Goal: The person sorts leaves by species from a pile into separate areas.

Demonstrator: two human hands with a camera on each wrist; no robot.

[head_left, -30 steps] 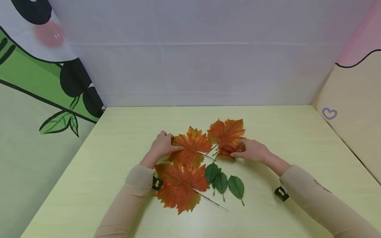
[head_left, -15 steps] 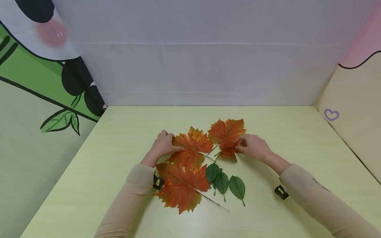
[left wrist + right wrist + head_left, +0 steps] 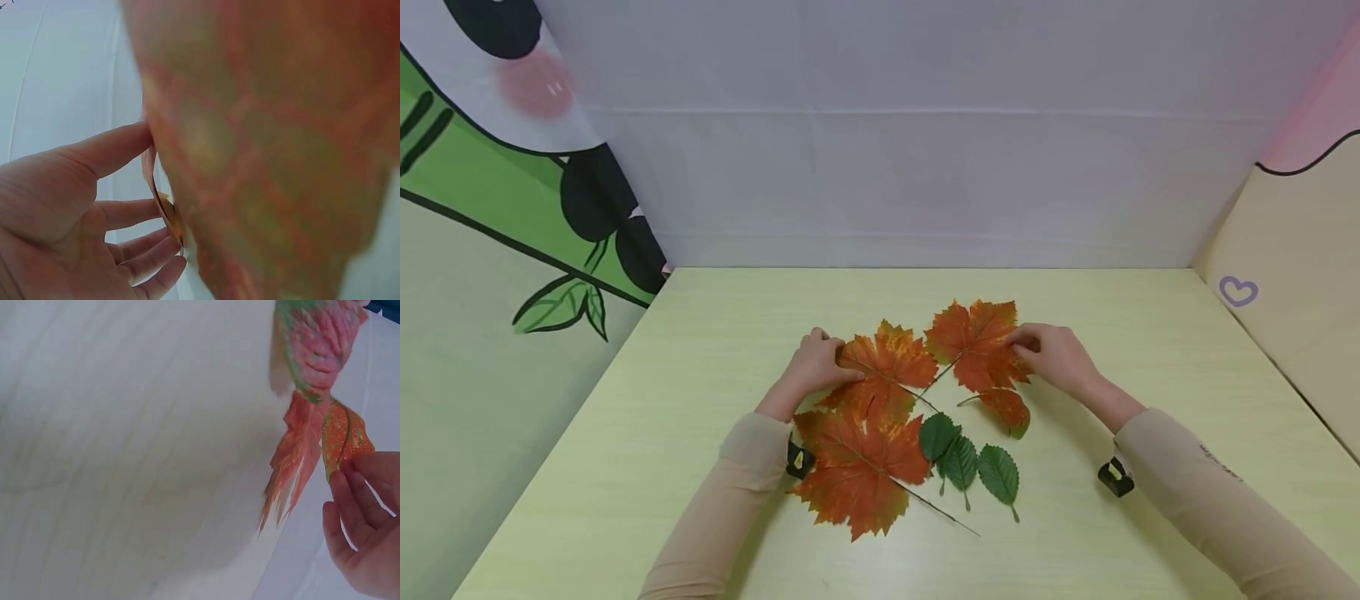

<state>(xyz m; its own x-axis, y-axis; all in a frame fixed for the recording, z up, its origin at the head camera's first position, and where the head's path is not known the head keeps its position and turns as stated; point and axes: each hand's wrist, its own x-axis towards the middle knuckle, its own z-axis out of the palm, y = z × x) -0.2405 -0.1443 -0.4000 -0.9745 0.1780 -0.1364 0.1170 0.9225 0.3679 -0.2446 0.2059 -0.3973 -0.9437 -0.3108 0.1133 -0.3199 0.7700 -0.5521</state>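
Note:
Straight fingers of my left hand (image 3: 815, 365) rest at the left edge of an orange maple leaf (image 3: 891, 367), thumb over it; in the left wrist view they meet its edge, partly hidden by a close, blurred leaf (image 3: 269, 156). My right hand (image 3: 1056, 354) is at the right edge of another maple leaf (image 3: 970, 342). In the right wrist view its thumb and fingertips pinch a small orange leaf with a green edge (image 3: 347, 434). A small oval orange leaf (image 3: 1007, 410) lies just below that maple leaf.
A larger maple leaf (image 3: 857, 479) lies nearest the person, its long stem pointing right. Several green serrated leaves (image 3: 961, 460) are beside it. The pale wooden table (image 3: 1112, 533) meets a white cloth backdrop (image 3: 917, 192), with printed panels at both sides.
My right hand has moved up and to the right along the upper right maple leaf. The small oval orange leaf now lies separate below it. My left hand has stayed in place.

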